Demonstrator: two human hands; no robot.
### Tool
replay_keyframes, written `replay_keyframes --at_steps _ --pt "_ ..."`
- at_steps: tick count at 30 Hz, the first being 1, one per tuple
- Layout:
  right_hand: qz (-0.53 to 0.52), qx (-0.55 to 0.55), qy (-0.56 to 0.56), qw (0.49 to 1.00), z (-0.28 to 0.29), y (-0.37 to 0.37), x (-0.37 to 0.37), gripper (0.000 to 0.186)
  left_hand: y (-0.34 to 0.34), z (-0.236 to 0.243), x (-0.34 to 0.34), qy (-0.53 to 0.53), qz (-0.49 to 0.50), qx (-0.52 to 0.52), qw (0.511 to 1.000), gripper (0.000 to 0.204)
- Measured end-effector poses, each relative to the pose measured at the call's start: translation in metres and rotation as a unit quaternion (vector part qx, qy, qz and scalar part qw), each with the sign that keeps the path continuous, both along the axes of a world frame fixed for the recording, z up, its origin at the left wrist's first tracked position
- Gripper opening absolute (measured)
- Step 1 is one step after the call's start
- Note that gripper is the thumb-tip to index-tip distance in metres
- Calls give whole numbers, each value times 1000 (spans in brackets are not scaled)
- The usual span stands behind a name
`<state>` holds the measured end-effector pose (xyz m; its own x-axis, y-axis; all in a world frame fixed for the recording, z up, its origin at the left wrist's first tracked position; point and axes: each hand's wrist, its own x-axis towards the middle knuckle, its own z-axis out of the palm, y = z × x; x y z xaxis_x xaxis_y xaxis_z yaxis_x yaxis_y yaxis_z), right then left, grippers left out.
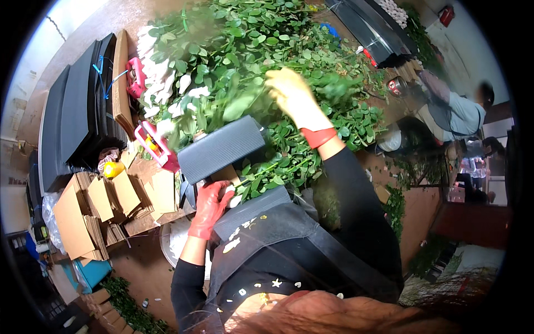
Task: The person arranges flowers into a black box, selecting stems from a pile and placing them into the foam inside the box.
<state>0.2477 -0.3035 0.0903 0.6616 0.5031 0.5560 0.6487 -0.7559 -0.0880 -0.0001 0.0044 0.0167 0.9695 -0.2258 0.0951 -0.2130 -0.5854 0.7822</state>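
Note:
Leafy green rose stems lie between two pieces of dark grey corrugated sheet, an upper one and a lower one against my apron. My left hand, in a red glove, is closed around the white head of a rose at the left end of these stems. My right hand, in a yellow glove with a red cuff, hovers over a big heap of rose stems. Blurred leaves are beside its fingers; whether it grips any stem cannot be made out. White-covered rose heads line the heap's left side.
Left of the heap stand pink tape dispensers, stacked dark sheets and brown cardboard pieces. A yellow object lies by them. Another person is at the right, beyond the table edge. A can stands near that person.

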Motion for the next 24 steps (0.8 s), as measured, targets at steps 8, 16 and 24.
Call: replay_keyframes --at_steps 8,16,24 --pt "101 112 77 986 120 -68 -52 57 11 -21 -2 59 -26 -42 997 20" --pt "58 -45 309 948 20 -95 -108 26 28 -72 -12 195 82 -308 927 66" --pt "5 -173 200 964 -58 -128 -129 20 8 -26 -5 224 89 -170 956 71"
